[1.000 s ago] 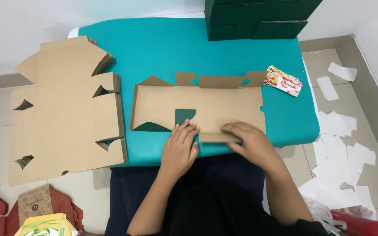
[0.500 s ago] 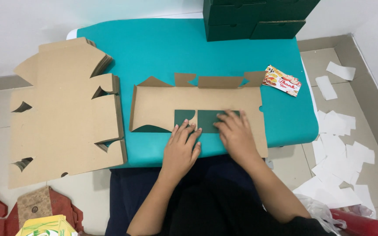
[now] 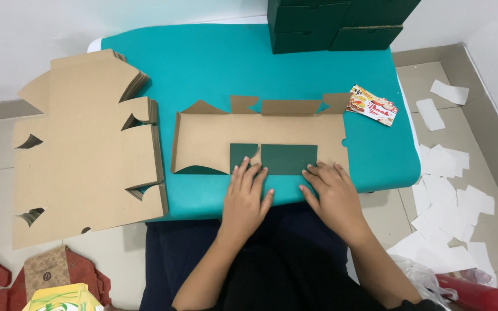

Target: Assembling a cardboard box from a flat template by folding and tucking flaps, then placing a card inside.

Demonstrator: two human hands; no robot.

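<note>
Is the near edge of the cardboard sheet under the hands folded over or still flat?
Folded over. The cardboard sheet shows dark green flaps lying on its brown side, pressed by the left hand and right hand.

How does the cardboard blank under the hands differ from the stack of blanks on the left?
The blank is a single sheet, partly folded, its dark green side showing on the turned-up flaps; the stack holds many sheets, all flat and brown. Both hands press the blank; nothing touches the stack. Both are brown die-cut cardboard.

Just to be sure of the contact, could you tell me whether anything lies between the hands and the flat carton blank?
Nothing visible does: the left hand and right hand both rest flat, fingers directly on the folded-over flap of the blank.
</note>
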